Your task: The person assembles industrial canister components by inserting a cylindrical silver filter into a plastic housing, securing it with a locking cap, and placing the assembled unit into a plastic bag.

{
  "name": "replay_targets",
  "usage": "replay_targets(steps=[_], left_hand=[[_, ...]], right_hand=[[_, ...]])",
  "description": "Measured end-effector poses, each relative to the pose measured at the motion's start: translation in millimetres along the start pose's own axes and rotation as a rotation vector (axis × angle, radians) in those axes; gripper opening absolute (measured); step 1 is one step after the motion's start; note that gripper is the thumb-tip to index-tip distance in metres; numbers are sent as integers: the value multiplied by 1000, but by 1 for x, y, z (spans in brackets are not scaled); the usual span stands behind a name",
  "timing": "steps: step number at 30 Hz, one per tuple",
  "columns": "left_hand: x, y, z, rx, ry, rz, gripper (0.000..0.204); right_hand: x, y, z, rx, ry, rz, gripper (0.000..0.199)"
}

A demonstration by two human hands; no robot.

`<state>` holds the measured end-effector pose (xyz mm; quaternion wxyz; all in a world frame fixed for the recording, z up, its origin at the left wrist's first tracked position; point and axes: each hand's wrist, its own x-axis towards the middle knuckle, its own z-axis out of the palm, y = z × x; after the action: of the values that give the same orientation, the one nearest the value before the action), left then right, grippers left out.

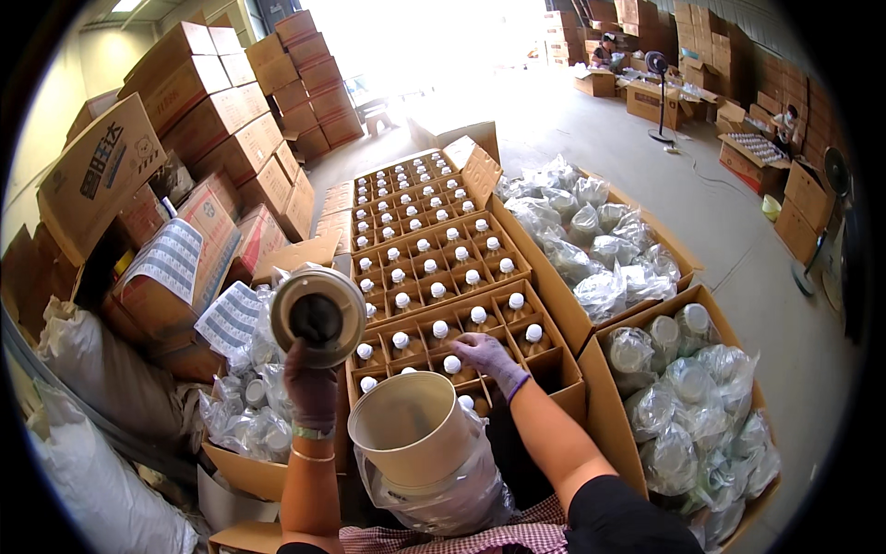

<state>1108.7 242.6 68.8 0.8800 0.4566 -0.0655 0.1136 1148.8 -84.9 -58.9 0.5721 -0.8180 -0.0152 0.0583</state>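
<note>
The left hand (312, 388), in a purple glove, has its fingers closed around a round tape roll (318, 315), held up left of the divided carton (554, 365). The gloved right hand (489, 360) rests with fingers curled on a white-capped bottle (452, 366) in that carton's near row. A cream bucket (413, 434) sits just below the carton. Bagged bottles (692, 406) fill the box to its right.

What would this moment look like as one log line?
left hand: holds tape roll up | right hand: on capped bottle in divided carton | white bucket: at lap
</note>
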Motion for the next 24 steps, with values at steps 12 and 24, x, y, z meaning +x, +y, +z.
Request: replay_targets(steps=[12, 24], left_hand=[[-74, 13, 29, 99, -249, -182, 53], [-91, 13, 45, -537, -386, 66, 54]], right_hand=[[-18, 135, -4, -1260, -274, -113, 34], [-128, -259, -100, -347, 520, -772, 26]])
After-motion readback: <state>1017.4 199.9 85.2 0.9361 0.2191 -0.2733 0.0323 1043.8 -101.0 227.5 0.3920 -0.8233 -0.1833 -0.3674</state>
